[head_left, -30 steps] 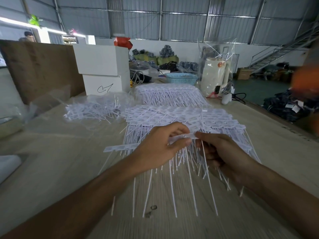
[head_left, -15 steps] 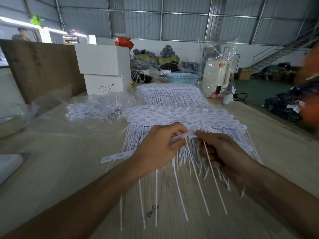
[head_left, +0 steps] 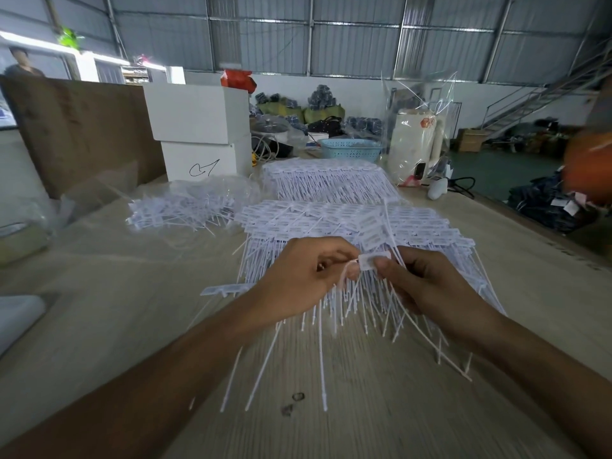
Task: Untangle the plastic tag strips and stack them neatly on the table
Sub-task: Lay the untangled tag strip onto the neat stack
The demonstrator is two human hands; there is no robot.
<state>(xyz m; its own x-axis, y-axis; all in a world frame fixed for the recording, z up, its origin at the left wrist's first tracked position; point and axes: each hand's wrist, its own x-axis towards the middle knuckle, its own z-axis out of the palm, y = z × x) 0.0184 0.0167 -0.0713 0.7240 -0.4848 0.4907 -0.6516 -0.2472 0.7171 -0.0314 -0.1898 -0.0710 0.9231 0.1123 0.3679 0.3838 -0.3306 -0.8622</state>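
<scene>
Both hands meet over the near edge of the big stack of tag strips (head_left: 347, 226) on the wooden table (head_left: 364, 409). The left hand (head_left: 298, 279) and right hand (head_left: 430, 286) each pinch a white tag strip (head_left: 372, 261) between curled fingers, its thin tails hanging below. A tangled heap of strips (head_left: 185, 207) lies behind to the left.

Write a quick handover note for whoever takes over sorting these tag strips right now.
Left hand and right hand both pinch one tag strip, held above the near stack.
Done: the near stack and a far stack lie layered on the table.
Left: free and stack the held strip, then the tangled pile and a loose strip.
</scene>
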